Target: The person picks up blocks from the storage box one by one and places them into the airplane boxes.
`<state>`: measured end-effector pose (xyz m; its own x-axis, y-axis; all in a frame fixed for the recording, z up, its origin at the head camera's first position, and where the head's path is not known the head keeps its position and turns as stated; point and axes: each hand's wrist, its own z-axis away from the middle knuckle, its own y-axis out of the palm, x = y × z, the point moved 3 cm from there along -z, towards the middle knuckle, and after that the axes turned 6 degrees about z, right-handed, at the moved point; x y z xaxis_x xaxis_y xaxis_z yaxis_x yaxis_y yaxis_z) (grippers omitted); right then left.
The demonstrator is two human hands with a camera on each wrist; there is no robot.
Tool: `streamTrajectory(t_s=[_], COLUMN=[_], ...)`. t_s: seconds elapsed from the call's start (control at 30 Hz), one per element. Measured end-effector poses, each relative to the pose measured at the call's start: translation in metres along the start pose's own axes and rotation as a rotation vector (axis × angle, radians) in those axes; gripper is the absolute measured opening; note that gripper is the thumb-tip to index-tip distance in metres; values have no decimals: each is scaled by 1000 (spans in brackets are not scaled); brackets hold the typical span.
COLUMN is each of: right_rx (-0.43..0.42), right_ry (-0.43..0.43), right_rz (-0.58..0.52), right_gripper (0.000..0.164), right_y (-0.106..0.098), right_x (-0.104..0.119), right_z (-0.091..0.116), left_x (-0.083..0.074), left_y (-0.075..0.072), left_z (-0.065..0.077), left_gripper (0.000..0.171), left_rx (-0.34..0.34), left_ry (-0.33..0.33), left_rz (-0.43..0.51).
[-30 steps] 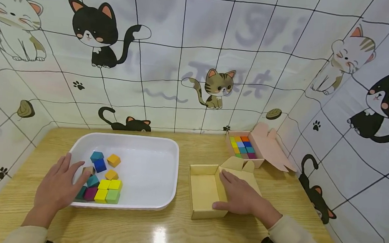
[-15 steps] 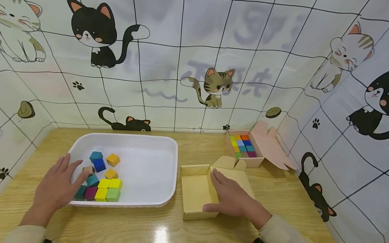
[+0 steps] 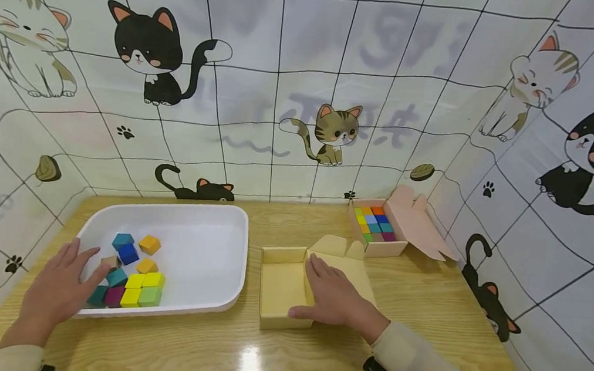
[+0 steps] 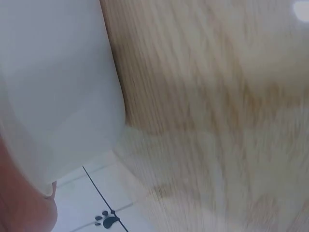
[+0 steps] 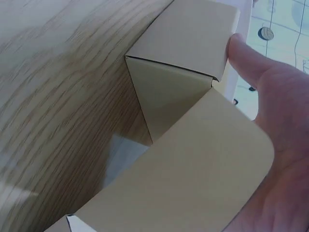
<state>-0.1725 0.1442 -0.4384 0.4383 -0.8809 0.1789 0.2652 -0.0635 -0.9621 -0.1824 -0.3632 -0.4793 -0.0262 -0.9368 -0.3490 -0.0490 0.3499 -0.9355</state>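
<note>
nearest the person, pale sleeves [image 3: 415, 355] reach across a wooden table [image 3: 197, 353], a small black device [image 3: 376, 369] at each wrist. the right hand [image 3: 327, 291] lies with its fingers straight and its thumb spread apart from them, touching the yellow box [image 3: 283, 284] where the folded-back lid [image 3: 355, 276] begins; the thumb is at the box's near wall. the left hand [image 3: 52, 285] is spread too, fingers over the left rim of the white tray [image 3: 200, 259], thumb reaching inside it. right by that thumb are a dark teal cube [image 3: 97, 296], a purple cube [image 3: 114, 296], a teal cube [image 3: 117, 277] and a wooden-looking cube [image 3: 111, 262]. further to its right, three yellow cubes [image 3: 135, 281] and a light green cube [image 3: 150, 296] make a square. beyond the thumb sit two orange cubes [image 3: 150, 244], a blue cube [image 3: 128, 254] and another teal one. past the right hand, off to its right, a pink box [image 3: 376, 250] holds rows of coloured cubes [image 3: 373, 223]. furthest away hangs a wall covering [image 3: 258, 147] with cartoon cats.
</note>
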Motion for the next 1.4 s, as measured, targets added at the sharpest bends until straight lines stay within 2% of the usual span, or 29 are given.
streamTrajectory(t_s=[0.23, 0.57, 0.97, 1.17, 1.3, 1.4], right_rx=[5, 1, -8, 54, 93, 85], right_ry=[-3, 28, 44, 42, 46, 43], right_rz=[17, -8, -10, -16, -34, -48], right_gripper=[109, 109, 110, 109, 108, 109], right_y=[0, -7, -10, -15, -19, -18], right_x=[9, -8, -13, -14, -13, -11], right_z=[-17, -43, -51, -52, -54, -55], left_x=[9, 8, 10, 3, -13, -26], left_y=[-6, -10, -8, -20, -33, -40], left_z=[-1, -6, -10, -21, -31, -38], left_gripper=[74, 76, 76, 75, 70, 71], left_rx=[6, -14, -6, 52, 139, 215], left_ry=[10, -9, 10, 1, -3, -32], left_rz=[41, 24, -11, -52, -58, -30])
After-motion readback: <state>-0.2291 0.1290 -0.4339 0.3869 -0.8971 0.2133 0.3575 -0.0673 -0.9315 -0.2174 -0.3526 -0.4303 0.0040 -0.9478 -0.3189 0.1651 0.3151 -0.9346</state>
